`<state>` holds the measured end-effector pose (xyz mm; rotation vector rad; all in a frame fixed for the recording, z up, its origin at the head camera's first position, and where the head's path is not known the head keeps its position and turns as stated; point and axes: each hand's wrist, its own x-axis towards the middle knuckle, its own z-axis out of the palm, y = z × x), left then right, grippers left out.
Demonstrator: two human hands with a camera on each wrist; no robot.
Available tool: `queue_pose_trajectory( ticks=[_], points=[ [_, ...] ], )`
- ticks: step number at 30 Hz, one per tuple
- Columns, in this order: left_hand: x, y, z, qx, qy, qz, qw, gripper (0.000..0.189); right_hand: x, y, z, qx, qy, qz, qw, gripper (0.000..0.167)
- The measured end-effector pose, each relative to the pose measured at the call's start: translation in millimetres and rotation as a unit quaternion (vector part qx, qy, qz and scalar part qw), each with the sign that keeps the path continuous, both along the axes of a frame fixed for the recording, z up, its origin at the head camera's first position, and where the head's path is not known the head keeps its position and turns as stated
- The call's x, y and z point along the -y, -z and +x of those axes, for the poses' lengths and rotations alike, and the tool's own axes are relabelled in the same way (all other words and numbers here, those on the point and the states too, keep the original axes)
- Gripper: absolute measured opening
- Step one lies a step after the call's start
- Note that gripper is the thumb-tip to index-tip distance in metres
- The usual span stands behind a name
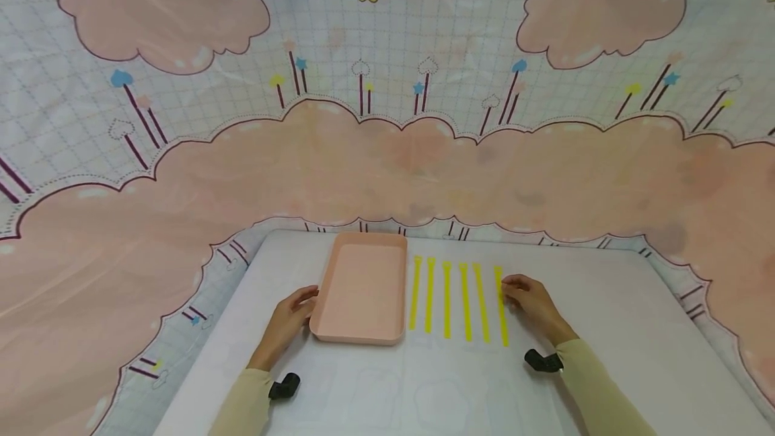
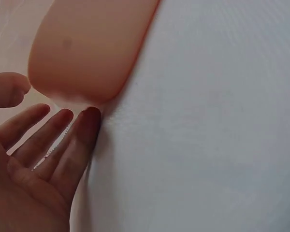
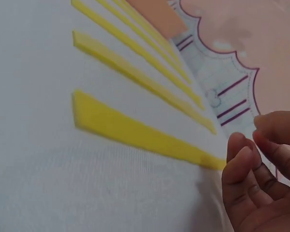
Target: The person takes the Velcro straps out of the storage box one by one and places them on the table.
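Observation:
A shallow peach-pink tray [image 1: 362, 288] lies on the white table, left of a row of several thin yellow strips [image 1: 447, 301]. My left hand [image 1: 293, 318] is at the tray's left side. In the left wrist view its fairly straight fingers reach to the tray's edge [image 2: 82, 53], the thumb spread apart. Beside the rightmost yellow strip [image 1: 503, 318] is my right hand [image 1: 533, 301], fingers loosely bent. The right wrist view has those fingertips right at the far end of the nearest strip [image 3: 121, 126], which lies flat on the table.
The white table [image 1: 642, 342] runs beyond both hands. A printed cloth [image 1: 472, 173] with pink clouds hangs behind the table and wraps its sides. Black wrist cameras [image 1: 284, 387] sit on both wrists, at the cuffs of light sleeves [image 1: 242, 406].

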<state>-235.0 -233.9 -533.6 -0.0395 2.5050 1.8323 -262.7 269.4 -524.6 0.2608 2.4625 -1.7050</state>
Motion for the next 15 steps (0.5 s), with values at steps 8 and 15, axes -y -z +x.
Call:
queue_pose_trajectory(
  ticks=[8,15],
  points=[
    [-3.0,-9.0,0.7,-0.036,-0.016,-0.047,0.9981,0.038,10.0,-12.2,8.1,-0.032,0.001,0.028,0.9991,0.040],
    [-7.6,-28.6,6.5,-0.112,-0.018,-0.150,0.9822,0.044,23.7,-16.4,18.9,-0.139,-0.024,0.114,0.9833,0.039]
  ],
)
